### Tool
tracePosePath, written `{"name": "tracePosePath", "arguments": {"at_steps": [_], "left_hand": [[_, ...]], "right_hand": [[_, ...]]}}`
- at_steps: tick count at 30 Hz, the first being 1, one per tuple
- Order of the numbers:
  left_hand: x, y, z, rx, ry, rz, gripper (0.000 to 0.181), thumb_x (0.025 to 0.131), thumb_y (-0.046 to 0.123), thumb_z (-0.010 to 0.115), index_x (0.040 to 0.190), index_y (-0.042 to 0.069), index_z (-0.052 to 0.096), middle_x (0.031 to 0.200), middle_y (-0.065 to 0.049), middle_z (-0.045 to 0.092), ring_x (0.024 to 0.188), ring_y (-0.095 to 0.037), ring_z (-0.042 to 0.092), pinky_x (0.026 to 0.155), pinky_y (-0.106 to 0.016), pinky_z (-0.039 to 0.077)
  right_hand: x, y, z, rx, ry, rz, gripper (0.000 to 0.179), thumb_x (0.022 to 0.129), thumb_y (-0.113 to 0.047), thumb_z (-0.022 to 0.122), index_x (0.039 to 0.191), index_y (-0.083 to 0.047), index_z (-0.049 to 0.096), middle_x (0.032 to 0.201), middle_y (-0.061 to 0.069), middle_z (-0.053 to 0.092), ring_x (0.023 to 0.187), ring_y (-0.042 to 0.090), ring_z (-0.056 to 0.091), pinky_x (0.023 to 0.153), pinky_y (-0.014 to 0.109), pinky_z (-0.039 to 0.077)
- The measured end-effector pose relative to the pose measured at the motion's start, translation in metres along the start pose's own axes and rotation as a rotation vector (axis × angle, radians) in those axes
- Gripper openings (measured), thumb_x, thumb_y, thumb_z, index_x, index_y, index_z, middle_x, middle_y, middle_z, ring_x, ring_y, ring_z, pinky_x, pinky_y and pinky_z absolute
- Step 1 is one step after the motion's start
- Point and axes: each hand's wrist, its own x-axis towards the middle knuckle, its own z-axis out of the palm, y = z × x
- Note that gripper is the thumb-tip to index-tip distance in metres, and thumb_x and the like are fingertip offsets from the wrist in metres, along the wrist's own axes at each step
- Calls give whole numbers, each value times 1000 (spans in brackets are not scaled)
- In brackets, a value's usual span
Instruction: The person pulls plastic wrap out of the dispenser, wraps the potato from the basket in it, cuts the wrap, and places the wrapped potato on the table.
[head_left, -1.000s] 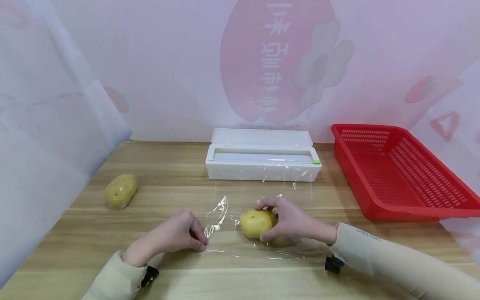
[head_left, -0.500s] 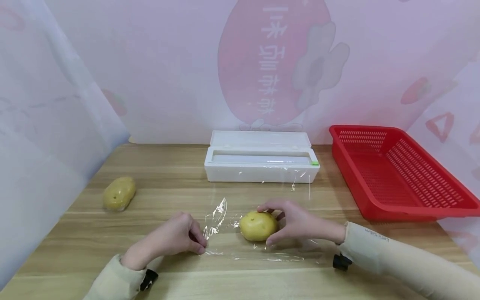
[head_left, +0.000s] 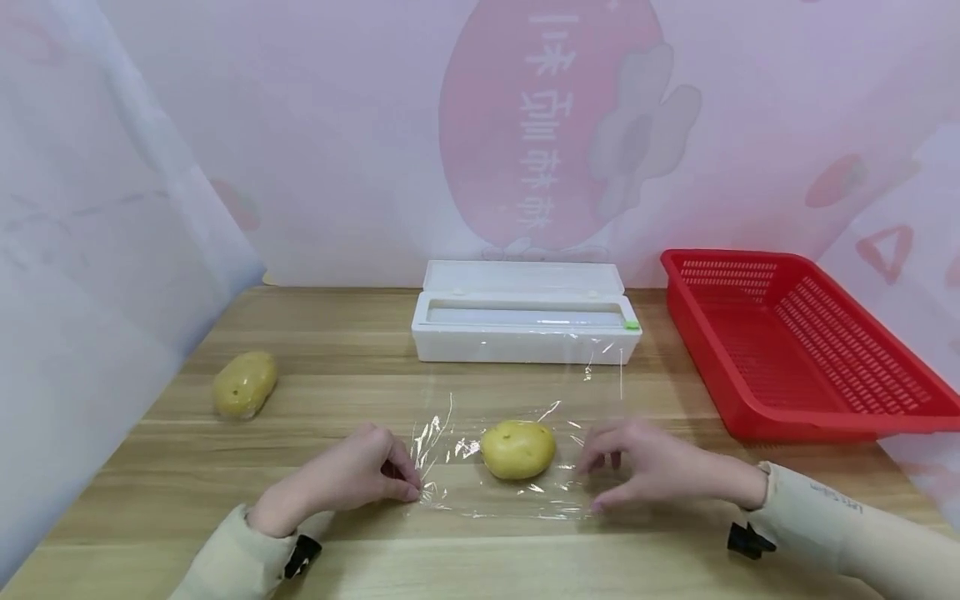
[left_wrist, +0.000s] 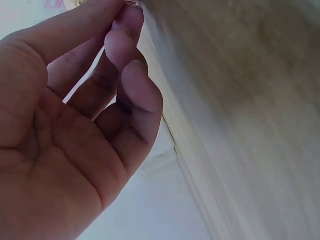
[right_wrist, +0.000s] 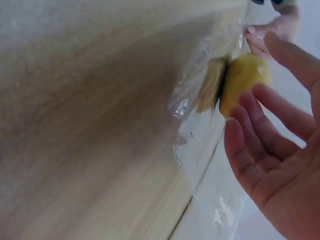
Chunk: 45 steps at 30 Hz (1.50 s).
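Note:
A yellow potato (head_left: 518,450) lies on a clear sheet of cling film (head_left: 502,503) spread over the wooden table. The film runs back to a white cling film box (head_left: 525,343), whose lid stands up with the roll inside. At the film's near left corner, my left hand (head_left: 352,471) pinches the edge between thumb and fingertips; the left wrist view (left_wrist: 85,100) shows the other fingers curled in. My right hand (head_left: 660,468) hovers right of the potato by the film's right edge, fingers spread and holding nothing. In the right wrist view the potato (right_wrist: 243,82) appears beyond its fingertips.
A second potato (head_left: 245,384), shiny as if wrapped in film, lies at the left of the table. On the right stands a red plastic basket (head_left: 705,358). A green slider (head_left: 632,325) sits at the box's right end. Printed sheets (head_left: 345,150) wall the back and sides.
My right hand has let go of the potato and moved right, to the film's right edge. The potato stays on the film. My left hand keeps its pinch on the corner.

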Motion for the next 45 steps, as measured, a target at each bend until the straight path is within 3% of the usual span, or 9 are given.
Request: {"name": "tracePosePath", "arguments": {"at_steps": [4, 12, 23, 30, 37, 45], "left_hand": [[1, 0, -1, 12, -11, 25, 9, 82, 11, 79, 79, 18, 74, 75, 13, 65, 68, -5, 59, 63, -25, 52], [2, -2, -4, 25, 2, 59, 8, 83, 12, 79, 79, 16, 74, 75, 13, 64, 67, -4, 57, 61, -25, 51], [0, -1, -5, 27, 9, 49, 7, 82, 12, 80, 78, 16, 75, 73, 13, 64, 65, -3, 57, 59, -24, 51], [-1, -1, -5, 27, 5, 55, 8, 82, 13, 80, 78, 18, 75, 74, 14, 64, 66, -3, 56, 60, -24, 50], [-1, -3, -2, 18, -6, 46, 11, 82, 12, 80, 77, 20, 75, 73, 14, 63, 65, -3, 55, 58, -24, 50], [-1, -2, -1, 10, -20, 28, 10, 82, 11, 80, 77, 20, 76, 72, 14, 65, 65, -4, 56, 58, -24, 50]], "right_hand": [[2, -2, 3, -59, -101, -48, 29, 78, -37, 84, 98, -20, 72, 90, -12, 60, 78, 6, 56, 67, 22, 50], [7, 2, -6, -34, -177, 23, 28, 76, -38, 85, 93, -21, 70, 89, -14, 60, 77, 8, 57, 66, 25, 50], [-14, 19, -19, 130, -111, 37, 26, 79, -27, 85, 102, -21, 74, 93, -6, 64, 75, 17, 59, 57, 31, 51], [-28, 27, -23, 97, -85, 94, 36, 78, -30, 85, 110, -18, 74, 94, -6, 65, 79, 16, 59, 61, 31, 52], [-44, 36, -27, 111, -18, 219, 49, 79, -33, 84, 122, -16, 71, 111, -5, 68, 93, 16, 62, 72, 32, 55], [-64, 31, -22, -16, 27, 132, 58, 75, -36, 86, 127, -17, 68, 130, 0, 61, 116, 16, 56, 87, 30, 51]]}}
